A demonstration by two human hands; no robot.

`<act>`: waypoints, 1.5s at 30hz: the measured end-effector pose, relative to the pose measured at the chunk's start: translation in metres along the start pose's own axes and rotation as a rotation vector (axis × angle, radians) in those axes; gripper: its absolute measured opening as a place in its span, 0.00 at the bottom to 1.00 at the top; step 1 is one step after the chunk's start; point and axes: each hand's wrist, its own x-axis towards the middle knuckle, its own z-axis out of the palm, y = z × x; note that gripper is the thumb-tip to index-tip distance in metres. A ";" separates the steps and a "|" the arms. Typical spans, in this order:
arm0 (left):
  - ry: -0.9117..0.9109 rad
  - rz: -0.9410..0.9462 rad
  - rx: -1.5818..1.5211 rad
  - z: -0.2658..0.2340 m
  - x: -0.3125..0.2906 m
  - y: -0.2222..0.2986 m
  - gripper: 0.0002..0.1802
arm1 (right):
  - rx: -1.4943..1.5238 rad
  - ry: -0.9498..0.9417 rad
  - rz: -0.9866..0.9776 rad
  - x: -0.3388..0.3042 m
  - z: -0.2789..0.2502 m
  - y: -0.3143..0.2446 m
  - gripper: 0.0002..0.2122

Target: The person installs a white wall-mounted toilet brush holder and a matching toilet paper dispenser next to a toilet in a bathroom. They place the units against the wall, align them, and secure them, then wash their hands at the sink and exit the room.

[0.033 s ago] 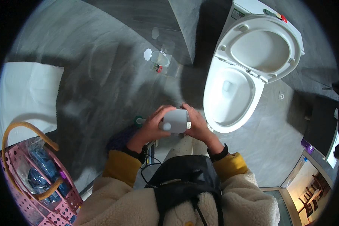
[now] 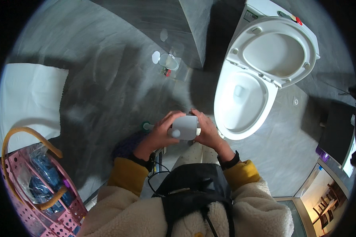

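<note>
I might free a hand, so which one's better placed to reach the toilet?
Probably your right hand: it holds the white box from the side nearer the toilet; your left hand is farther.

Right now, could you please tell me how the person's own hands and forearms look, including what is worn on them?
The left hand and right hand are ungloved. A dark, black-looking band circles each wrist. Behind come mustard-yellow fabric cuffs, then bulky cream fleece sleeves. A thin black cable loops beside the left cuff.
</note>
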 end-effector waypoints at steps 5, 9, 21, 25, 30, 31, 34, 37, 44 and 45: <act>0.032 0.016 0.022 -0.001 -0.006 -0.005 0.44 | -0.058 -0.024 0.016 0.007 0.006 -0.004 0.46; 0.109 0.010 0.004 -0.001 -0.013 -0.012 0.45 | -0.035 0.001 -0.014 0.013 0.018 -0.002 0.43; 0.500 -0.300 -0.235 0.003 -0.048 -0.050 0.30 | -0.270 0.318 -0.013 0.130 0.002 0.021 0.41; 0.525 -0.330 -0.295 0.003 -0.056 -0.056 0.27 | -0.215 0.358 -0.018 0.194 -0.018 0.035 0.41; 0.542 -0.335 -0.293 0.004 -0.058 -0.064 0.26 | -0.271 0.453 0.078 0.228 -0.026 0.059 0.40; 0.539 -0.328 -0.268 0.003 -0.059 -0.066 0.26 | -0.314 0.459 0.118 0.230 -0.026 0.063 0.40; 0.524 -0.341 -0.229 0.003 -0.060 -0.070 0.25 | -0.291 0.454 0.118 0.234 -0.025 0.072 0.41; 0.516 -0.353 -0.222 0.003 -0.059 -0.072 0.24 | -0.252 0.439 0.111 0.234 -0.025 0.077 0.41; 0.565 -0.457 -0.314 0.005 -0.035 -0.069 0.22 | -0.197 0.443 0.071 0.231 -0.029 0.078 0.42; 0.568 -0.445 -0.282 0.005 -0.026 -0.070 0.22 | -0.198 0.449 0.058 0.230 -0.030 0.077 0.42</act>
